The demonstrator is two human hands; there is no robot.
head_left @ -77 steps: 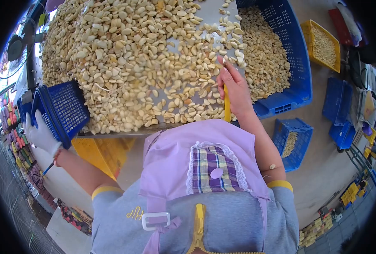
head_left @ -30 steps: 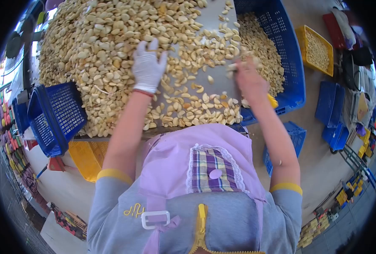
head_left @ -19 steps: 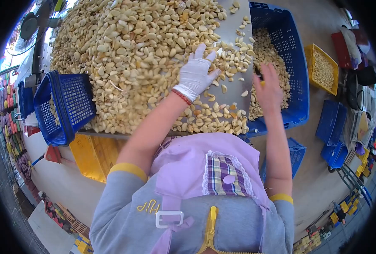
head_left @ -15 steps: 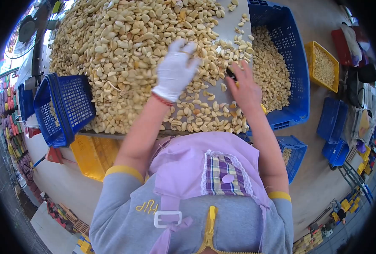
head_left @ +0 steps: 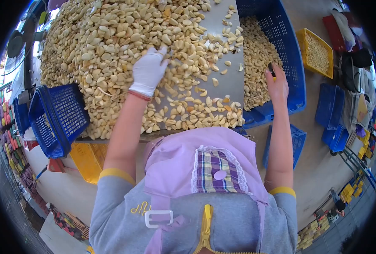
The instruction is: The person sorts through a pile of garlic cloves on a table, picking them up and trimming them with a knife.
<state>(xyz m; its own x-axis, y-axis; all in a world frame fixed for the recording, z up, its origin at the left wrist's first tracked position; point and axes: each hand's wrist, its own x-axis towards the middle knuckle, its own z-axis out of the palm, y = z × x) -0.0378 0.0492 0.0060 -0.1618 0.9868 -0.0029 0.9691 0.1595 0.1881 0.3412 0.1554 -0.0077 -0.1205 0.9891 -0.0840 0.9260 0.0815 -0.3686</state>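
A broad heap of pale cream kernels (head_left: 107, 55), resembling peeled garlic cloves, covers much of the metal table (head_left: 224, 86). My left hand (head_left: 149, 73), in a white glove, rests on the right slope of this heap. Its fingers are bent, with thumb and forefinger apart, and nothing shows held in them. Bare and closed, my right hand (head_left: 277, 86) is over the big blue crate (head_left: 296, 63) at the table's right edge. Between its fingers is a small black tool (head_left: 272, 70) with a bit of yellow; its kind is unclear. More kernels lie in the crate below.
Stacked blue baskets (head_left: 59, 118) stand at the table's left edge, above a yellow crate (head_left: 86, 158). A yellow crate of kernels (head_left: 317, 55) sits on the floor to the right. Another blue basket (head_left: 296, 142) is below my right forearm. A fan (head_left: 20, 44) stands at far left.
My right hand has moved right, from the table's edge to over the blue crate, with the tool. My left hand has shifted left on the heap, its fingers more bent. Fewer kernels lie near the right edge.
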